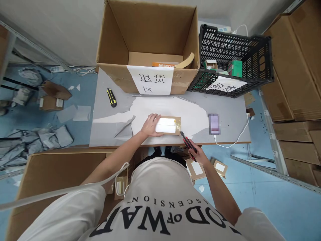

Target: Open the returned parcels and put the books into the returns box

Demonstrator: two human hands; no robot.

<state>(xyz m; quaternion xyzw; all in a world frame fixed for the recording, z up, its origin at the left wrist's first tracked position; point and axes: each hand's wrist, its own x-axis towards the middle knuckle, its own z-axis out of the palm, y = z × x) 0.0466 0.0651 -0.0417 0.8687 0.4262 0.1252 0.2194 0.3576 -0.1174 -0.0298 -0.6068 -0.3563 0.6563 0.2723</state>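
A small taped cardboard box (178,130) with a white label lies on the table near its front edge. My left hand (150,126) grips the left end of the box, fingers over its far side and thumb at the near side. In my right hand (198,154) is a red and black utility knife (188,143), fingers wrapped around its handle. The knife's front end points at the right end of the box, close to its near corner. Whether the blade touches the cardboard I cannot tell.
A large open carton (115,75) and a black plastic crate (260,67) stand along the back of the table (233,120). A yellow and black utility knife (111,97) lies left, a phone (214,124) on a white cable right. Another big carton (62,167) stands below left.
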